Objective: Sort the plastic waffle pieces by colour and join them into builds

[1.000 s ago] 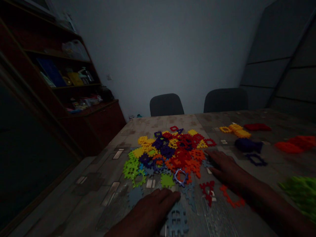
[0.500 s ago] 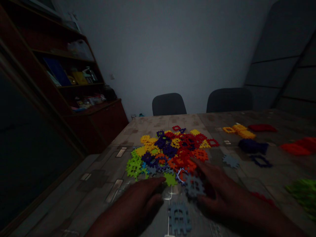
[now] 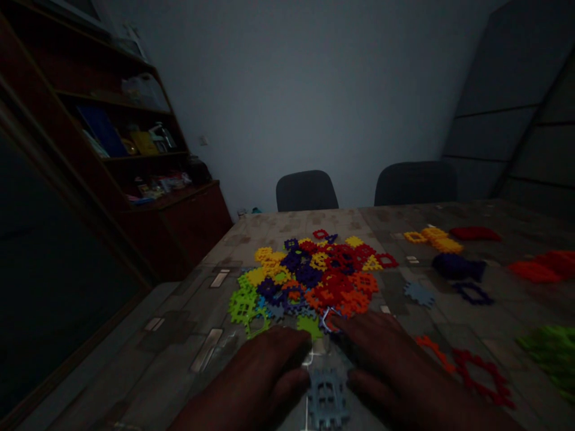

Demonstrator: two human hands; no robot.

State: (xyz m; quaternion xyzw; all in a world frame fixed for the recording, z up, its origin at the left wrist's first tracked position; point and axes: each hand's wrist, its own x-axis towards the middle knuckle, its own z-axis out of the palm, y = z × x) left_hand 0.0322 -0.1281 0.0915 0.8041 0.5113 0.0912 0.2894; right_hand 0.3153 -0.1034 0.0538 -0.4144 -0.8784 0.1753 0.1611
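Observation:
On the table in front of me lies a grey-blue toothed building piece with a window pattern point(image 3: 327, 398). My left hand point(image 3: 269, 365) is at its left, fingers stretched forward and thumb apart, with nothing visible in it. My right hand point(image 3: 386, 353) is on the other side, fingers reaching toward the pile and thumb tip close to the grey-blue piece; whether either thumb touches it I cannot tell. A lime green toothed piece point(image 3: 309, 326) lies just beyond my left fingertips. Behind it spreads a mixed pile of interlocking plastic pieces point(image 3: 309, 275).
At the right are sorted groups: yellow pieces point(image 3: 440, 239), dark blue pieces point(image 3: 458, 266), orange-red pieces point(image 3: 545, 266) and green pieces point(image 3: 550, 359). A single grey-blue piece point(image 3: 420, 293) and a red frame piece point(image 3: 483, 377) lie nearer. Two chairs point(image 3: 306, 190) stand behind the table.
My right hand has moved left and inward; the grey-blue piece it held is out of sight. My left hand has shifted slightly right. The red and orange frames at right are uncovered.

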